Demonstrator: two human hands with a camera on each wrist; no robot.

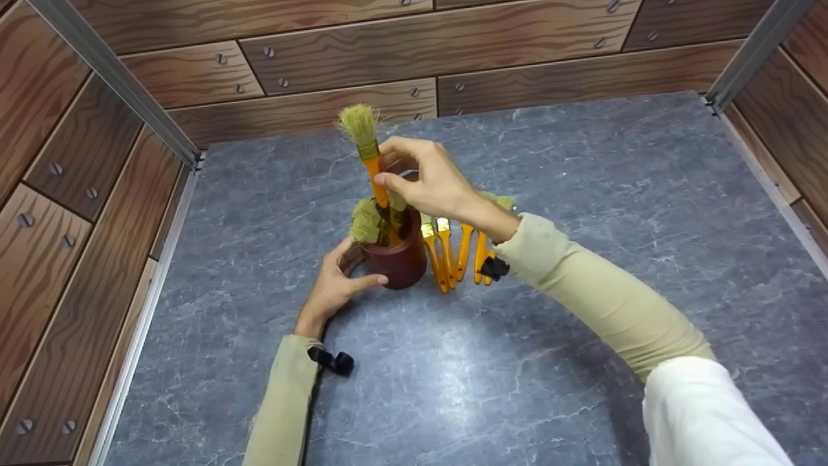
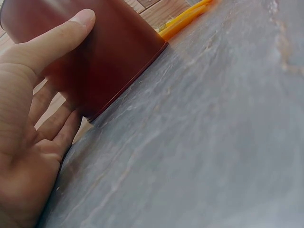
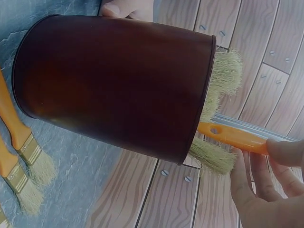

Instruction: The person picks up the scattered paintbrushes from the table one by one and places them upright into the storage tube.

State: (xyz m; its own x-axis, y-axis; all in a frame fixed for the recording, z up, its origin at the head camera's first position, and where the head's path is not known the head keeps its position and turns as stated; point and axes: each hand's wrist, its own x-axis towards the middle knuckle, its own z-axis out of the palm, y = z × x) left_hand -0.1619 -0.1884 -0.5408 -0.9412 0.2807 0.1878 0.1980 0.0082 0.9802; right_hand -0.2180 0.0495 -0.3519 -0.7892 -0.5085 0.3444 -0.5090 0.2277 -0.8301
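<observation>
A dark red cylindrical cup (image 1: 401,266) stands upright on the table, several brushes (image 1: 366,223) inside it with their bristles up. My left hand (image 1: 336,278) holds the cup from the left, its thumb on the near wall (image 2: 118,52) and the fingers behind. Above the cup, my right hand (image 1: 435,180) pinches a paintbrush (image 1: 367,144) by its orange handle. Its bristles point up. In the right wrist view the holed end of that handle (image 3: 232,137) is at the cup's mouth; how far inside it reaches, I cannot tell.
Several more orange-handled paintbrushes (image 1: 446,262) lie right of the cup, partly hidden under my right forearm. The grey marbled table (image 1: 414,388) meets wood-patterned walls (image 1: 427,39) at the back and sides.
</observation>
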